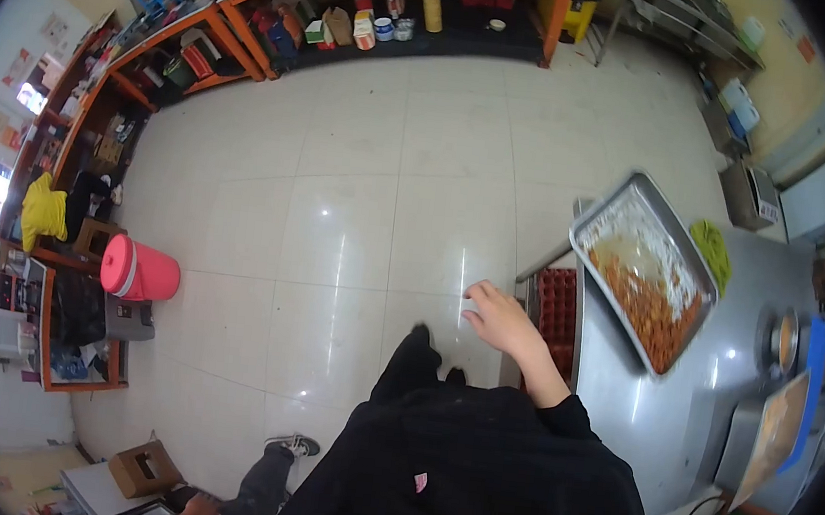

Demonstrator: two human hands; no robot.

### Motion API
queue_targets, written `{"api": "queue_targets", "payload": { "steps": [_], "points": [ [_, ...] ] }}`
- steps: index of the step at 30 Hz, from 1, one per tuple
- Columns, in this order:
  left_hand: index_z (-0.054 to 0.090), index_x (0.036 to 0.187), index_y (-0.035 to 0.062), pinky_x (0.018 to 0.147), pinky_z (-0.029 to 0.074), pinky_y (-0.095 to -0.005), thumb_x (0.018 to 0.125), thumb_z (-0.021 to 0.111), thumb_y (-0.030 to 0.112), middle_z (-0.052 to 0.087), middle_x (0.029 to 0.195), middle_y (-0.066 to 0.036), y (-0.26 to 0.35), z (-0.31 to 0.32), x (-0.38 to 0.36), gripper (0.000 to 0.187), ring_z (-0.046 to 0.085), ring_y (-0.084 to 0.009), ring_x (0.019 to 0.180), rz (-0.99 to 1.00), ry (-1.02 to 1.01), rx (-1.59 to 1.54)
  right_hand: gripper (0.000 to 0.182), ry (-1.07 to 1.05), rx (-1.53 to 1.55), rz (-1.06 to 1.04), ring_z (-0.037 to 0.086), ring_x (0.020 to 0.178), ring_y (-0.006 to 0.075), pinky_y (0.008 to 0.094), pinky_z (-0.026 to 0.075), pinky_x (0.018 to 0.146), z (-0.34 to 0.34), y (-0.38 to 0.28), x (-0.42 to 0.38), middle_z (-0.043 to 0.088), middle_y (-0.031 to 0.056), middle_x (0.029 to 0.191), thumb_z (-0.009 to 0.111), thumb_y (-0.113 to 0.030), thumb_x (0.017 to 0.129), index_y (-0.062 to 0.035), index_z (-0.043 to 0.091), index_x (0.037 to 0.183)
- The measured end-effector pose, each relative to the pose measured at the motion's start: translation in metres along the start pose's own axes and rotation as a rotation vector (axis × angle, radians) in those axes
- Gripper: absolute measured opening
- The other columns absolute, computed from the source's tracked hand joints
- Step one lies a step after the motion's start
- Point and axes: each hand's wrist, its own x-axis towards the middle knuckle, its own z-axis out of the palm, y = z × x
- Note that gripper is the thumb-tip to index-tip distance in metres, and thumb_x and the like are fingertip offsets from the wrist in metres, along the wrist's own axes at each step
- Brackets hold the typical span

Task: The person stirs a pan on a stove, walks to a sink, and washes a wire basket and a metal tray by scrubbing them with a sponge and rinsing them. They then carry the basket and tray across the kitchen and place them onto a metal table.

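My right hand (pixel 504 322) hangs over the floor beside the steel table (pixel 619 400), its fingers loosely bent and apart, with nothing in it. My left hand is out of view. To the right of my hand, a metal tray (pixel 595 198) lies at an angle on the table's near corner. It holds orange-brown food pieces (pixel 661 329) in its lower part and some liquid with whitish residue at the upper end. A yellow-green cloth (pixel 712 251) lies beside the tray. Below the table edge are red egg-tray-like racks (pixel 555 318).
Another person's leg and shoe (pixel 292 443) and hand (pixel 198 511) show at lower left. A pink lidded bucket (pixel 151 272) stands at left. Orange-framed shelves (pixel 245 34) line the far wall. A round metal pot (pixel 784 342) is at right.
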Motion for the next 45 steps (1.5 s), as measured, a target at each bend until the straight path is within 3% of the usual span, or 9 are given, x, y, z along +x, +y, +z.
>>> {"api": "queue_targets", "payload": {
  "steps": [12,21,24,32,33,35,41,42,45],
  "points": [
    [0.051,0.105,-0.0036,0.084,0.038,-0.0396,0.082,0.053,0.033,0.053,0.101,-0.023,0.242,-0.019,0.249,0.043,0.049,-0.0345,0.097,0.179,-0.078,0.371,0.024,0.05,-0.008,0.147,0.053,0.09,0.0327,0.0394,0.043,0.078,-0.079,0.057,0.236,0.051,0.0135,0.1,0.057,-0.016,0.079,-0.0041,0.049,0.098],
    [0.044,0.116,0.0004,0.081,0.044,-0.0341,0.086,0.052,0.025,0.056,0.101,-0.015,0.788,-0.094,0.374,0.039,0.054,-0.0226,0.094,0.835,0.122,-0.434,0.024,0.296,0.074,0.359,0.052,0.091,0.0352,0.0412,0.042,0.079,-0.139,0.141,0.306,0.053,0.0166,0.095,0.058,-0.014,0.077,-0.0021,0.05,0.097],
    [0.04,0.125,0.0025,0.102,0.027,-0.0378,0.091,0.033,0.041,0.037,0.132,-0.018,0.882,-0.034,0.398,0.051,0.034,-0.0296,0.122,0.991,0.171,0.102,0.027,0.319,0.129,0.372,0.053,0.094,0.034,0.0369,0.044,0.078,-0.138,0.21,0.317,0.052,0.018,0.101,0.059,-0.009,0.078,0.0002,0.05,0.101],
    [0.049,0.118,0.0077,0.088,0.038,-0.0458,0.086,0.043,0.036,0.053,0.113,-0.02,0.788,0.112,0.471,0.043,0.052,-0.0355,0.101,0.373,-0.394,0.645,0.025,0.178,0.109,0.451,0.054,0.088,0.0327,0.0374,0.044,0.074,-0.242,0.353,0.45,0.052,0.0171,0.099,0.058,-0.006,0.076,0.0003,0.049,0.099],
    [0.051,0.118,0.0124,0.083,0.042,-0.0443,0.088,0.041,0.021,0.058,0.1,-0.016,0.755,0.091,0.458,0.032,0.054,-0.0329,0.095,0.837,-0.348,0.891,0.024,0.188,0.098,0.419,0.053,0.09,0.0342,0.0389,0.043,0.075,-0.259,0.362,0.475,0.052,0.0173,0.099,0.057,-0.007,0.077,0.0002,0.049,0.098],
    [0.05,0.117,0.0124,0.074,0.045,-0.0434,0.085,0.041,0.01,0.058,0.087,-0.016,0.693,0.09,0.471,0.034,0.056,-0.0305,0.087,0.299,-0.22,0.609,0.023,0.205,-0.032,0.362,0.051,0.092,0.0354,0.0392,0.042,0.078,-0.298,0.376,0.519,0.051,0.0181,0.098,0.057,-0.007,0.077,0.0003,0.049,0.098],
    [0.06,0.095,0.0095,0.053,0.044,-0.0469,0.083,0.047,0.02,0.059,0.067,-0.013,0.677,0.029,0.394,0.021,0.059,-0.0277,0.063,0.167,0.164,0.842,0.026,0.33,0.022,0.092,0.05,0.095,0.035,0.038,0.042,0.08,-0.379,0.403,0.649,0.051,0.0183,0.099,0.061,-0.01,0.075,0.0006,0.049,0.096],
    [0.058,0.093,0.0027,0.05,0.043,-0.049,0.087,0.044,0.025,0.058,0.06,-0.015,0.692,0.038,0.395,0.027,0.058,-0.0288,0.054,0.428,0.661,0.506,0.029,0.375,0.038,0.05,0.05,0.097,0.0348,0.0375,0.041,0.082,-0.39,0.405,0.666,0.05,0.0179,0.102,0.062,-0.012,0.075,0.0006,0.049,0.097],
    [0.053,0.104,-0.0036,0.074,0.039,-0.0436,0.088,0.041,0.036,0.055,0.09,-0.021,0.797,0.072,0.462,0.044,0.052,-0.0326,0.085,-0.073,0.406,0.148,0.04,0.459,0.131,0.009,0.044,0.11,0.0339,0.037,0.038,0.09,-0.428,0.407,0.706,0.045,0.0166,0.116,0.066,-0.018,0.073,-0.0007,0.047,0.104]
  ]
}}
